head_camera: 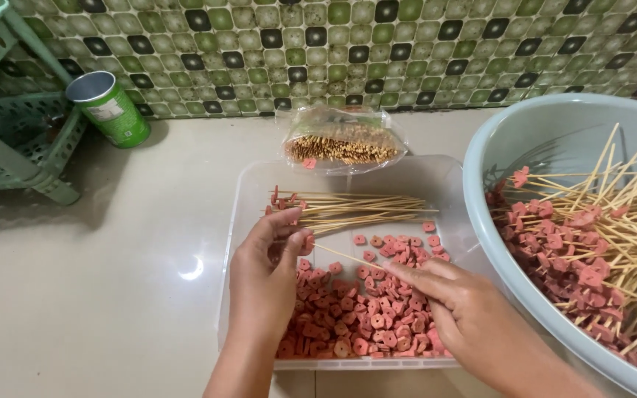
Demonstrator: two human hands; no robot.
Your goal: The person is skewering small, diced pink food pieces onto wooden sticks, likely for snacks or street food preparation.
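At the far left edge of the counter [112, 280] stands a green rack [9, 140], and just beside it a green can [108, 108] leans against the tiled wall [377, 51]. Toward the middle lies a clear tray [248, 221]; at its far edge rests a bag of sticks [342, 144], and inside it a loose bundle of skewers [355, 208] lies across the far half, with pink slices [363, 313] heaped along the near half. The left hand [263, 284] is over the tray's left side, fingers pinched together on one slice at the tip of a stick [348, 258] — the stick slants across the heap to the right hand [455, 302], whose fingers close on its other end. At the counter's right edge sits a grey basin [495, 155], piled with loaded skewers [591, 243] — pink pieces at their left ends.
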